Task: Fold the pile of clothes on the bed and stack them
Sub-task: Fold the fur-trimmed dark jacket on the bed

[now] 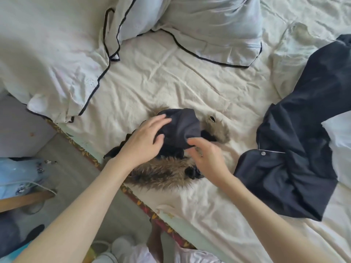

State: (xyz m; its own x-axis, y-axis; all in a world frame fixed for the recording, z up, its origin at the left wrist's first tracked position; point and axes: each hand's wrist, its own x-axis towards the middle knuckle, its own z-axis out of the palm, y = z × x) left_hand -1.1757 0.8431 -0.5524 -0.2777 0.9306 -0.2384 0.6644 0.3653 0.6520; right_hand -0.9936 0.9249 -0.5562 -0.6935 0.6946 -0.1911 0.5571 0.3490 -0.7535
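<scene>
A small dark grey garment point(182, 128) lies bunched on the cream bed sheet point(171, 76), on top of a brown fur trim piece point(163, 172). My left hand point(144, 137) rests on the garment's left side with fingers spread and straight. My right hand point(207, 154) touches its lower right edge with fingers slightly bent, pressing down on the cloth. A dark navy buttoned shirt point(296, 141) lies spread and unfolded on the bed to the right.
A white duvet with black piping point(57, 59) is heaped at the upper left. A pale pillow point(214, 25) lies at the top. The bed's patterned edge point(144, 205) runs diagonally; the floor and blue items point(19, 177) are at left.
</scene>
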